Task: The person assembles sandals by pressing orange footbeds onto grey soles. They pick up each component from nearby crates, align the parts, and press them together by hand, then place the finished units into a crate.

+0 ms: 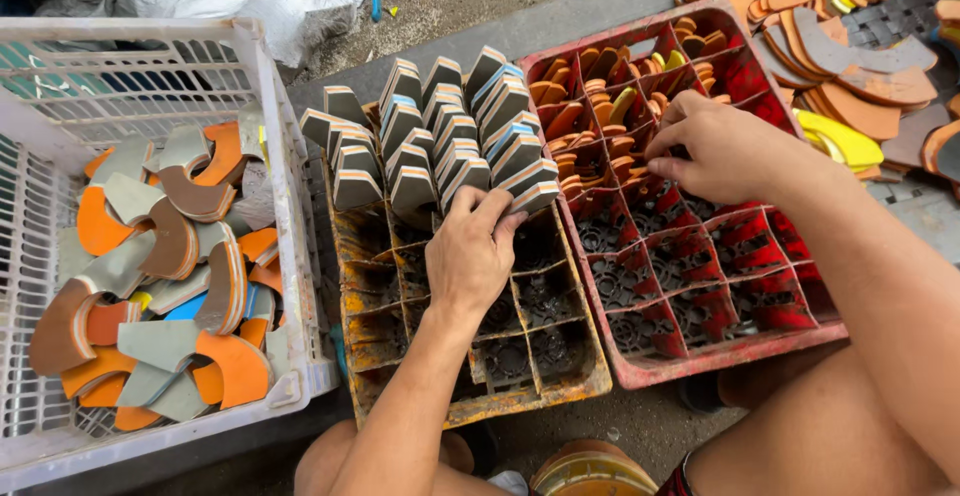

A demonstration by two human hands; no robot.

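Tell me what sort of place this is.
Probably an informal sorting spot for rubber or foam offcuts, on bare ground. Signs: a white basket of curved scraps, a yellow divided crate of grey pieces under the left hand, and a red crate under the right hand.

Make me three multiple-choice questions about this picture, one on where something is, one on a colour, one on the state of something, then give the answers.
1. Where is the left hand?
A. in the white basket
B. on the grey pieces in the yellow crate
C. on the ground

2. What colour is the crate under the right hand?
A. red
B. blue
C. green

3. How full is the yellow crate?
A. every cell full
B. all cells empty
C. far cells filled, near cells empty

Answers:
1 B, its fingers rest on the upright grey pieces.
2 A, its dividers are red.
3 C, the pieces stand only in the far rows.
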